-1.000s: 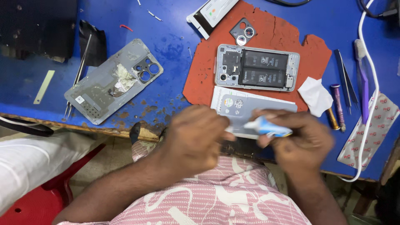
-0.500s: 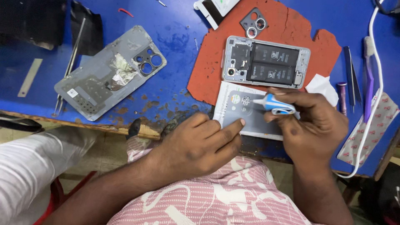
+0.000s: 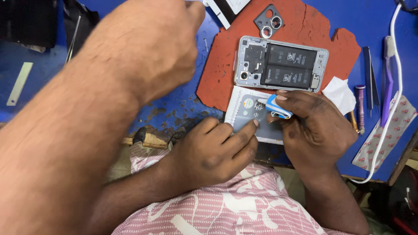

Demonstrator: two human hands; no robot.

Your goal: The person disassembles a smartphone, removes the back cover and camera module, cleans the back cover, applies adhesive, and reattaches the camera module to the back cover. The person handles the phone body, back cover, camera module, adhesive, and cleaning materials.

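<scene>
**Glue tube held over a grey back panel**

The right hand (image 3: pixel 315 130) has its grip clamped on a small blue-and-white tube (image 3: pixel 278 107), tip touching the grey back panel (image 3: pixel 257 114). The left hand (image 3: pixel 213 150) presses that panel flat with fingers together, holding nothing. The panel lies at the blue counter's (image 3: pixel 174 100) near edge, just below the opened phone (image 3: pixel 281 65) on the red mat (image 3: pixel 305 26). A large forearm (image 3: pixel 87 109), whose owner I cannot tell, crosses the left.

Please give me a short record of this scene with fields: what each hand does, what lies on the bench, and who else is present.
left hand: fingers press on grey panel
right hand: grip holds small blue and white tube over the panel
bench: opened phone on red mat; camera frame; purple toothbrush
other person: large forearm reaching across from the left
</scene>
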